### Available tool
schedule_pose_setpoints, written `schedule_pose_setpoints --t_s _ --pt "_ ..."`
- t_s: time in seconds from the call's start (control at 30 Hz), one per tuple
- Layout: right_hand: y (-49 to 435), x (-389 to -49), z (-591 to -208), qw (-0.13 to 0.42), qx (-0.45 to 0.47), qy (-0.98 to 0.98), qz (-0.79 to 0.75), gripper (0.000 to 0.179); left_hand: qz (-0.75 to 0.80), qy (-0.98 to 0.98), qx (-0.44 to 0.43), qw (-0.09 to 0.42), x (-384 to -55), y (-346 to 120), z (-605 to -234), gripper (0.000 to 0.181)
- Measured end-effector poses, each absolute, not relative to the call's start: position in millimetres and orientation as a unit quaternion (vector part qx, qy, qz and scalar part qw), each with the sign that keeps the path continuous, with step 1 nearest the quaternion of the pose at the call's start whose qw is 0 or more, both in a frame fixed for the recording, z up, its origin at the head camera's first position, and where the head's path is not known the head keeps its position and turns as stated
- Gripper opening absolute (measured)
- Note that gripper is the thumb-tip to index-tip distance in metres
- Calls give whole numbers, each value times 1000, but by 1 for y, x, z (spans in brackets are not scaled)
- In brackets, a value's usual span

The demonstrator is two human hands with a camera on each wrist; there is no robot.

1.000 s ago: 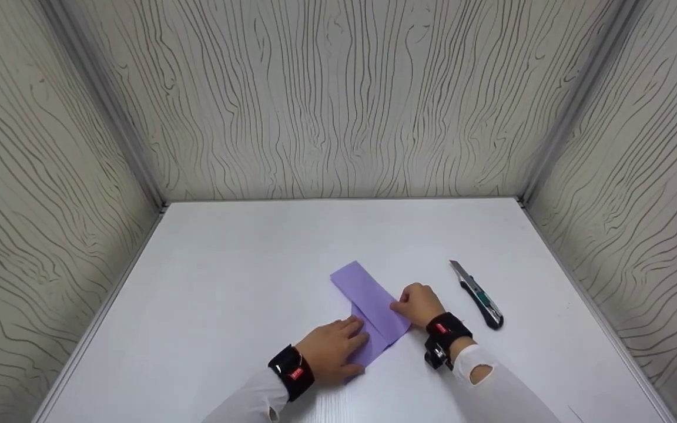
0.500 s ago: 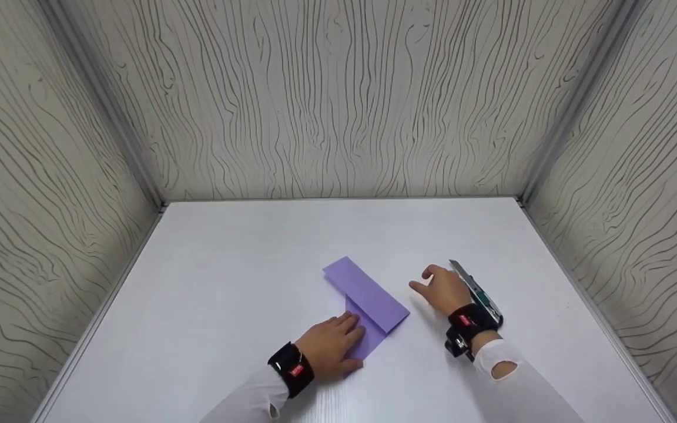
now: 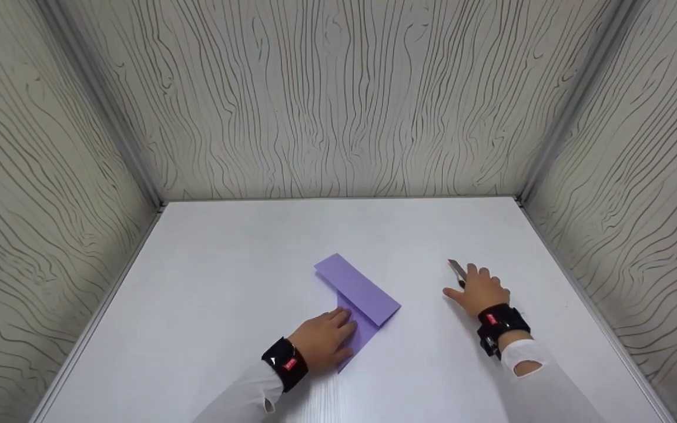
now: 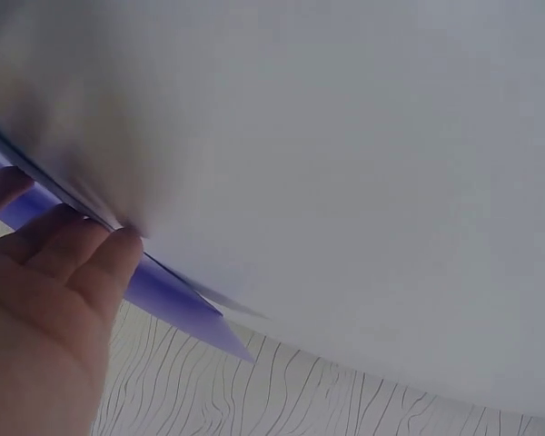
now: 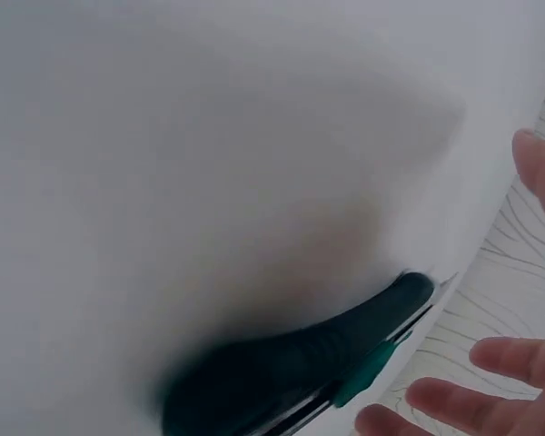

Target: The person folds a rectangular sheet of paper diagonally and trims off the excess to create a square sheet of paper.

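Note:
A folded sheet of purple paper (image 3: pixel 357 288) lies on the white table, one strip of it turned over and standing slightly raised along its edge. My left hand (image 3: pixel 322 339) rests on the lower part of the paper with its fingers outstretched; the left wrist view shows those fingertips (image 4: pixel 118 250) against it. Over the utility knife (image 3: pixel 458 272) hovers my right hand (image 3: pixel 481 291), thumb and fingers spread. From the head only the knife's blade end shows. In the right wrist view its dark green handle (image 5: pixel 300 363) lies on the table, apart from the fingers.
The white table (image 3: pixel 227 252) is bordered by wood-grain patterned panels (image 3: pixel 338 106) at the back and both sides. Black straps (image 3: pixel 285 364) with small cameras sit on both wrists.
My right hand has let go of the paper's fold and moved right, over the utility knife. The paper has shifted slightly left along with my left hand, which stays on it.

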State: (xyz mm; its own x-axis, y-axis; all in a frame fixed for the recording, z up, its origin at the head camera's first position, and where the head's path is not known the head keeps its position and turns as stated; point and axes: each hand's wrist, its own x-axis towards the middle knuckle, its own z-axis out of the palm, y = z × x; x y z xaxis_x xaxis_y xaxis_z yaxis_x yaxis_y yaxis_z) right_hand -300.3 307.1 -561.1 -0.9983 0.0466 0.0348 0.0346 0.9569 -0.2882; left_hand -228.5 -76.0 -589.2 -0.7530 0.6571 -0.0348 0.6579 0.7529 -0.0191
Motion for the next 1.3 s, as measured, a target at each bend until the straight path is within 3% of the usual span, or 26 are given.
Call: schedule_pose_setpoints --t_s 0.2,0.57,0.9,1.3 --pt "322 -294 -567 16 -30 -989 144 55 11 942 335 9 -232 -80 -589 57" --pt "329 -297 -579 19 -12 -990 140 31 23 942 335 3 -234 -83 -594 58" --pt "329 -300 -586 14 15 -988 150 32 10 939 343 -17 -236 -84 -599 59" --pt "293 -294 -556 6 51 -966 252 31 20 945 326 3 -235 -83 -599 60"
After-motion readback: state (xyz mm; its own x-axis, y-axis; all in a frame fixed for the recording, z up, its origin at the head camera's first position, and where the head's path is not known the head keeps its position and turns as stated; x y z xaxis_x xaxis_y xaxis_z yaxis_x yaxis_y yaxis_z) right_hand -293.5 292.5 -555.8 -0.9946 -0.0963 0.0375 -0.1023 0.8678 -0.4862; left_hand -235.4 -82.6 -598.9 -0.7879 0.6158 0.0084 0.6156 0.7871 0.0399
